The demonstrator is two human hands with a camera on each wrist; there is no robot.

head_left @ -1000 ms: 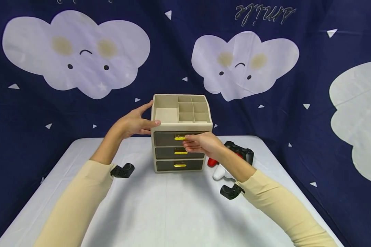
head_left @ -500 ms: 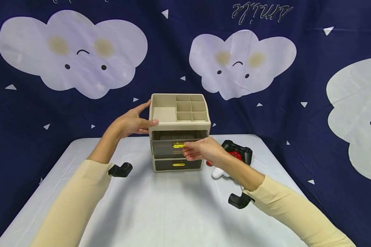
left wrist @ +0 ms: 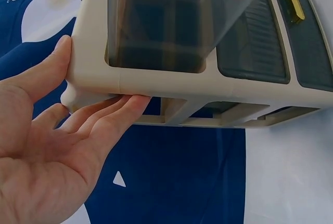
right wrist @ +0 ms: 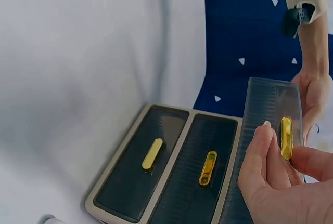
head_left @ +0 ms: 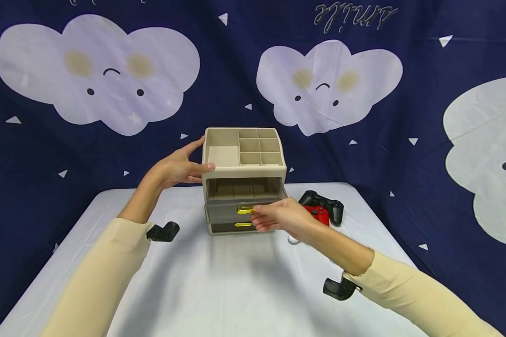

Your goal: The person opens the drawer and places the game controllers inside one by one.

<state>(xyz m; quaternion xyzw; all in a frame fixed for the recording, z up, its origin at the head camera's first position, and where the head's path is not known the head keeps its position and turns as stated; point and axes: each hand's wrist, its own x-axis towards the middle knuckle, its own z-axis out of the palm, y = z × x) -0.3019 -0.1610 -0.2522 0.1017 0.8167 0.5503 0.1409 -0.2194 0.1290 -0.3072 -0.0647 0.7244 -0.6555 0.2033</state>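
A cream desktop organizer with three dark see-through drawers stands on the white-covered table. Its top drawer is pulled well out; no contents show in the visible part. My right hand pinches the gold drawer handle between thumb and fingers. On the organizer's left side rests my left hand, thumb on the front upper edge and fingers stretched along the side wall. The lower two drawers are closed, each with its gold handle showing in the right wrist view.
Behind my right forearm lie a black game controller and a red one; a white one is mostly hidden. Open compartments divide the organizer's top. A navy cloud-print curtain hangs behind the table.
My right hand has drawn the top drawer from closed to well out, moving toward me by its handle. The left hand keeps its place on the organizer's side.
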